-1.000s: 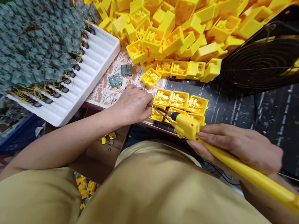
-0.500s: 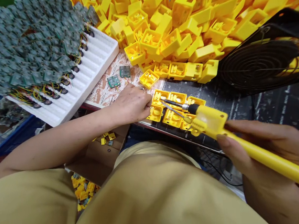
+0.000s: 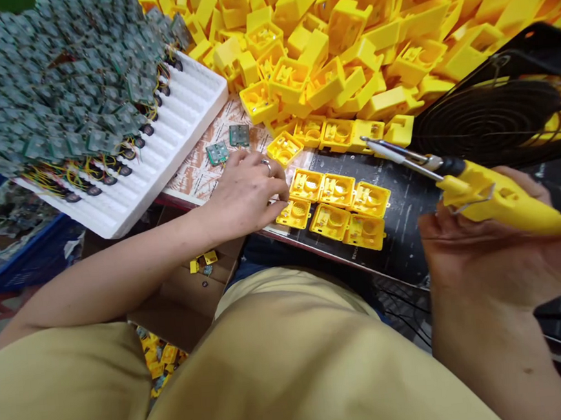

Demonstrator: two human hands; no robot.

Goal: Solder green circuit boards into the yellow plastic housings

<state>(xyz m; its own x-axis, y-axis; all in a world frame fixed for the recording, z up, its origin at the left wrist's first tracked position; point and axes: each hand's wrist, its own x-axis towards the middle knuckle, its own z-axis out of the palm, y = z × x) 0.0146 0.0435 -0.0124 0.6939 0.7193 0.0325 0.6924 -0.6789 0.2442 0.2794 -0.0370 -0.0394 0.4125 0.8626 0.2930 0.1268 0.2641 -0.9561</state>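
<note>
My right hand [image 3: 477,246] grips a yellow soldering gun [image 3: 497,193] at the right. Its metal tip and thin solder feed tube point left, raised above the bench. My left hand [image 3: 252,193] rests at the bench edge, fingers bent and slightly apart, holding nothing that I can see. Its fingertips are beside the leftmost small yellow casing [image 3: 294,214]; whether they touch it I cannot tell. Several open yellow casings [image 3: 337,189] lie in two short rows. Two green circuit boards [image 3: 217,153] lie just beyond my left hand.
A white foam tray [image 3: 189,107] at the left bears a heap of wired circuit boards [image 3: 66,78]. Yellow casings [image 3: 335,44] are piled along the back. A black fan [image 3: 487,116] stands at the right. Below the bench are a cardboard box [image 3: 185,295] and a blue crate [image 3: 17,256].
My right hand has drawn the soldering gun up and right, off the casing rows, turning it over somewhat. My left hand has stayed near its place, its fingers loosening.
</note>
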